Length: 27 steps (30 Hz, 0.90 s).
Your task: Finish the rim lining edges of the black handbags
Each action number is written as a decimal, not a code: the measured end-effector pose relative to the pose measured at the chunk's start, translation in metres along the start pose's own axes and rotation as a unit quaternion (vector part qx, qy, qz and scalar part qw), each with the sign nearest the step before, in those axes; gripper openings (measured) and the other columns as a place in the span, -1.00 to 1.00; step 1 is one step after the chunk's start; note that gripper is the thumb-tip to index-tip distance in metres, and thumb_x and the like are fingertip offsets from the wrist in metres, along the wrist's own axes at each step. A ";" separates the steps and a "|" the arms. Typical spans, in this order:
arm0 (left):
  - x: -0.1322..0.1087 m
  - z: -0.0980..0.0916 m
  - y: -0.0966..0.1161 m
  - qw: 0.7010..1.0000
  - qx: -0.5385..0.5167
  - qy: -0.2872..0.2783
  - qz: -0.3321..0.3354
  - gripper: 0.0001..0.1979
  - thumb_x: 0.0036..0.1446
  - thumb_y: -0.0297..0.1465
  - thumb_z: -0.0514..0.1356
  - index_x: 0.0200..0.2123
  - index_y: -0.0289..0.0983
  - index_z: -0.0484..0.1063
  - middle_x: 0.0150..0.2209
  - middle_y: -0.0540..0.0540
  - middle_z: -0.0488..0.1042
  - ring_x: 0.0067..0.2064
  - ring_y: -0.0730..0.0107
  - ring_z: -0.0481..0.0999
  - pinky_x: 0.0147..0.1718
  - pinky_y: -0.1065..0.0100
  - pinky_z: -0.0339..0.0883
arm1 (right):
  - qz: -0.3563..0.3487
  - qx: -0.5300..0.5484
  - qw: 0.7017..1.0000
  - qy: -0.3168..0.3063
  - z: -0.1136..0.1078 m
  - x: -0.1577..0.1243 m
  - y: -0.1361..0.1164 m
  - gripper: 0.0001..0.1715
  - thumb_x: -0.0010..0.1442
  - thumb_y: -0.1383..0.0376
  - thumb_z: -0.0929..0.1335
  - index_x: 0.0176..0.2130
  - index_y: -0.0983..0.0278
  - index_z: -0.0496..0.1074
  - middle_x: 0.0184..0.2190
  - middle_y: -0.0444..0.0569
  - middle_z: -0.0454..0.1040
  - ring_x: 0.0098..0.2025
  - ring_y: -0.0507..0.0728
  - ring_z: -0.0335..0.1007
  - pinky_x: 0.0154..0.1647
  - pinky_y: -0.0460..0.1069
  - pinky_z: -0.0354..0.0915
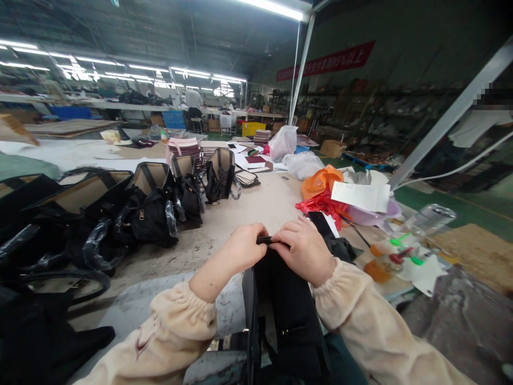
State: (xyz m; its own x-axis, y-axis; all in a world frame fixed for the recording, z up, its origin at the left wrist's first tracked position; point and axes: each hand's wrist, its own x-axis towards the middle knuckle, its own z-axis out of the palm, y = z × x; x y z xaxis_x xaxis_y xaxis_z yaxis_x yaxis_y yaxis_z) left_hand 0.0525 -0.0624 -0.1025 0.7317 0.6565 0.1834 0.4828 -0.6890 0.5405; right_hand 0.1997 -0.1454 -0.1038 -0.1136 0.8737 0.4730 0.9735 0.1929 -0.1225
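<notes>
"What's on your left?"

"A row of bags (150,219) on the table (264,200), some handles wrapped in clear plastic (171,216). Then comes my left hand (244,248), its thumb and fingers pinching one end of a dark edge."

"And in the middle?"

"That edge seems to belong to the black bag (296,310), which hangs between my forearms, right in front of me. My right hand (304,251) pinches the edge too, just beside the left."

"Further right?"

"A phone (318,222), a red plastic bag (323,203), then bottles (379,270) with orange contents, beyond my right sleeve (360,299)."

"What could go wrong?"

"I'd say the edge could slip, since only fingertips hold it; uneven pinching might crease it. If I swung my right elbow wide, I could knock a bottle and stain the work."

"How does the bag lie?"

"Its long axis runs from my fingers back toward my body, nearly straight, with the pinched end pointing away from me. The near end drops out of view, so I can't tell what supports it."
</notes>
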 end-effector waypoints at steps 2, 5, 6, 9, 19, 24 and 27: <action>0.000 0.000 0.000 1.000 0.001 0.001 0.002 -0.78 -0.08 -0.51 0.09 -0.32 -0.27 0.45 -0.38 -0.07 0.53 -0.34 0.34 0.46 -0.37 0.40 0.25 | 0.005 -0.009 1.000 -0.002 0.000 0.001 -0.003 -0.94 0.09 0.28 0.39 -0.41 0.22 0.49 -0.41 -0.08 0.44 -0.23 0.14 0.29 0.09 0.17 -0.01; 0.000 0.000 0.000 1.000 0.003 0.001 0.007 -0.78 -0.08 -0.52 0.08 -0.33 -0.27 0.44 -0.37 -0.06 0.53 -0.33 0.34 0.47 -0.36 0.40 0.26 | 0.004 -0.023 1.000 -0.013 -0.001 0.004 -0.006 -0.90 0.10 0.32 0.37 -0.45 0.24 0.46 -0.42 -0.06 0.41 -0.24 0.14 0.27 0.07 0.17 0.01; 0.000 0.001 0.000 1.000 0.004 0.001 0.009 -0.78 -0.08 -0.53 0.08 -0.33 -0.27 0.44 -0.37 -0.06 0.53 -0.33 0.34 0.47 -0.35 0.40 0.26 | -0.004 -0.024 1.000 -0.018 -0.001 0.005 -0.006 -0.90 0.10 0.33 0.36 -0.45 0.25 0.44 -0.42 -0.06 0.40 -0.24 0.14 0.26 0.07 0.16 0.01; 0.000 0.001 -0.001 1.000 0.010 -0.002 0.008 -0.77 -0.07 -0.52 0.08 -0.32 -0.27 0.45 -0.36 -0.06 0.54 -0.33 0.34 0.48 -0.35 0.41 0.26 | -0.043 -0.019 0.998 -0.039 -0.003 0.006 -0.004 -0.91 0.12 0.37 0.33 -0.43 0.25 0.41 -0.40 -0.09 0.38 -0.24 0.12 0.22 0.08 0.15 -0.01; 0.003 -0.002 -0.001 0.999 0.009 -0.042 0.020 -0.78 -0.02 -0.42 0.11 -0.31 -0.25 0.53 -0.38 -0.08 0.57 -0.36 0.33 0.48 -0.40 0.39 0.22 | -0.075 -0.051 0.995 -0.032 -0.006 0.005 -0.004 -0.85 0.19 0.39 0.24 -0.38 0.26 0.38 -0.38 -0.06 0.35 -0.23 0.13 0.13 0.04 0.11 0.01; 0.003 -0.004 0.003 0.998 0.039 -0.046 0.017 -0.82 -0.02 -0.37 0.17 -0.35 -0.25 0.55 -0.41 -0.09 0.57 -0.40 0.33 0.47 -0.43 0.38 0.20 | -0.057 -0.043 0.997 -0.020 -0.004 0.004 -0.006 -0.86 0.18 0.38 0.26 -0.39 0.25 0.38 -0.37 -0.07 0.36 -0.22 0.13 0.15 0.05 0.11 0.00; 0.004 -0.003 0.003 0.997 0.063 -0.039 0.025 -0.82 0.00 -0.37 0.15 -0.37 -0.24 0.55 -0.40 -0.10 0.57 -0.38 0.32 0.47 -0.41 0.38 0.19 | -0.043 -0.032 0.999 -0.009 -0.002 0.003 -0.005 -0.87 0.17 0.38 0.27 -0.40 0.26 0.38 -0.37 -0.05 0.37 -0.24 0.12 0.17 -0.04 0.08 0.07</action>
State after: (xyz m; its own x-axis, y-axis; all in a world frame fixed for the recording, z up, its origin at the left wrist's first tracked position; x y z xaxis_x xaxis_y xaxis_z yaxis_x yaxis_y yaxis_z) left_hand 0.0556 -0.0611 -0.0975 0.7895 0.5977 0.1397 0.4981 -0.7569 0.4231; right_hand 0.1947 -0.1448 -0.0995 -0.1995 0.8634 0.4634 0.9709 0.2381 -0.0255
